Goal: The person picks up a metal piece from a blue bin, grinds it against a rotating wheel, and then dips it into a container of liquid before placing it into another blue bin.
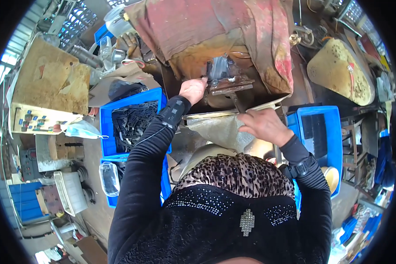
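Note:
In front of me is a boxed-in machine with a grey, blurred wheel-like part (220, 68) inside. A rusty metal plate (231, 85) lies just on the near side of that part, with a dark metal bar (238, 102) running from it toward me. My left hand (193, 91) is closed at the left end of the plate, its fingertips close to the grey part; what it pinches is hidden. My right hand (265, 125) is at the bar's near end, fingers curled on it and thumb held lower.
A stained red cloth (207, 26) drapes over the machine. Left of it, a blue bin (105, 132) holds many dark strip-like parts. Another blue bin (332, 136) stands at the right. A control box (48, 88) with buttons is at far left, a stained stool-like board (339, 72) at far right.

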`<state>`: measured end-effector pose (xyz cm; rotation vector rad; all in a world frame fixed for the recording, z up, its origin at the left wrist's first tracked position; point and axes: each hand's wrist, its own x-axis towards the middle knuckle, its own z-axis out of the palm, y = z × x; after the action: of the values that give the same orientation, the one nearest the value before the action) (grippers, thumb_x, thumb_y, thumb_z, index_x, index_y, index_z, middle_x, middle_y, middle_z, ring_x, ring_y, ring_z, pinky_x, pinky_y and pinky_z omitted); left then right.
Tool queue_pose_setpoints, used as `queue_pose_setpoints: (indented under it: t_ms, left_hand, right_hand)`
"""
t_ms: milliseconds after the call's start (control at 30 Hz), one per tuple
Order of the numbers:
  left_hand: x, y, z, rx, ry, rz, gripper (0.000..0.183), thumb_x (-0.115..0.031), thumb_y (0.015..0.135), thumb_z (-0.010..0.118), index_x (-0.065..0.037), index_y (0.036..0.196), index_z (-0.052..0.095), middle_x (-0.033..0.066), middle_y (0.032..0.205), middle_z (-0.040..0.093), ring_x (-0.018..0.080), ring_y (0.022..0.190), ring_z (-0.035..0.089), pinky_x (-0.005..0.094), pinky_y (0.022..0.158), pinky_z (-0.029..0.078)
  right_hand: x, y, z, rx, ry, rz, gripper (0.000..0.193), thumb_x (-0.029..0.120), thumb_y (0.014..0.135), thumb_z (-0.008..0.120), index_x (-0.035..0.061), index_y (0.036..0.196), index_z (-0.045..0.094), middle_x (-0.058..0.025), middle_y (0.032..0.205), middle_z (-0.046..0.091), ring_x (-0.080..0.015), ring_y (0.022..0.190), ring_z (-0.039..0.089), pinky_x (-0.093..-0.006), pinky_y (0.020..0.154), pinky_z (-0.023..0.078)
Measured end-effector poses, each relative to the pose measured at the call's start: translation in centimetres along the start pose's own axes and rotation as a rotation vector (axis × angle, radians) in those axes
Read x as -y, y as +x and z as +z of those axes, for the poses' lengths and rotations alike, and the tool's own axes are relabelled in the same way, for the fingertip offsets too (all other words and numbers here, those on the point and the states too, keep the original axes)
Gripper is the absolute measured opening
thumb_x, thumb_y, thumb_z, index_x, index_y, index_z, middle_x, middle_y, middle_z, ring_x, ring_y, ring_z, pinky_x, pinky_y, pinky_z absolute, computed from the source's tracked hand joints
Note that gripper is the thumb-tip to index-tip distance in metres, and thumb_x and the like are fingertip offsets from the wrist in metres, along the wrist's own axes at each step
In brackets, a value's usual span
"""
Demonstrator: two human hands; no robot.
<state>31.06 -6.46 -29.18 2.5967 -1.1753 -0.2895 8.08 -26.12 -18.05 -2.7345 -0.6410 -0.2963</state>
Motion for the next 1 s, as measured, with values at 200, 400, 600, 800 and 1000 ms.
queue_pose_setpoints:
  t_ms: [200,400,600,800,1000]
  left_hand:
    - [1.8,1.1,4.6,-0.023,0.309,0.127,0.025,-0.020,0.095,0.045,-0.008,0.093,0.067,0.0164,0.088,0.067,0.0317,0.092,0.065,0.0392,0.078,0.052]
    - [1.7,0.6,5.4,-0.035,0.326,0.247,0.015,-0.018,0.085,0.053,-0.009,0.080,0.064,0.0151,0.080,0.066,0.0284,0.080,0.065,0.0409,0.066,0.052]
    - [-4.4,-3.1,-1.8,-0.360,0.046,0.133,0.010,-0.017,0.081,0.055,-0.010,0.075,0.061,0.0087,0.063,0.061,0.0281,0.061,0.063,0.0408,0.054,0.050]
    - [-12.6,-4.9,-1.0,-0.329,-0.422,0.099,0.028,-0.024,0.093,0.047,-0.004,0.093,0.067,0.0137,0.077,0.067,0.0301,0.074,0.066,0.0408,0.066,0.053]
    - [-3.2,-12.1,-5.3,-0.243,-0.277,0.053,0.030,-0.036,0.089,0.051,-0.014,0.085,0.071,0.0121,0.086,0.068,0.0326,0.077,0.066,0.0456,0.068,0.051]
  right_hand:
    - [1.3,-2.7,1.6,0.074,0.048,0.006,0.025,0.030,0.076,0.072,0.0137,0.090,0.058,-0.0034,0.066,0.050,-0.0243,0.061,0.058,-0.0374,0.053,0.046]
    - [0.5,-2.8,1.9,0.110,0.139,0.027,0.027,0.027,0.078,0.073,0.0152,0.101,0.063,-0.0051,0.071,0.056,-0.0207,0.062,0.059,-0.0340,0.055,0.047]
    - [-2.8,0.3,2.0,-0.015,0.689,0.783,0.041,0.025,0.090,0.064,0.0059,0.126,0.058,-0.0058,0.088,0.067,-0.0114,0.071,0.059,-0.0259,0.064,0.047]
    - [-1.0,5.3,4.0,-0.403,1.113,0.871,0.037,0.022,0.098,0.051,0.0016,0.128,0.050,-0.0051,0.086,0.066,-0.0103,0.073,0.055,-0.0229,0.064,0.043]
    - [-2.2,3.9,4.7,-0.382,1.289,0.866,0.024,0.023,0.099,0.051,0.0050,0.113,0.059,0.0078,0.068,0.048,-0.0014,0.052,0.035,-0.0179,0.046,0.024]
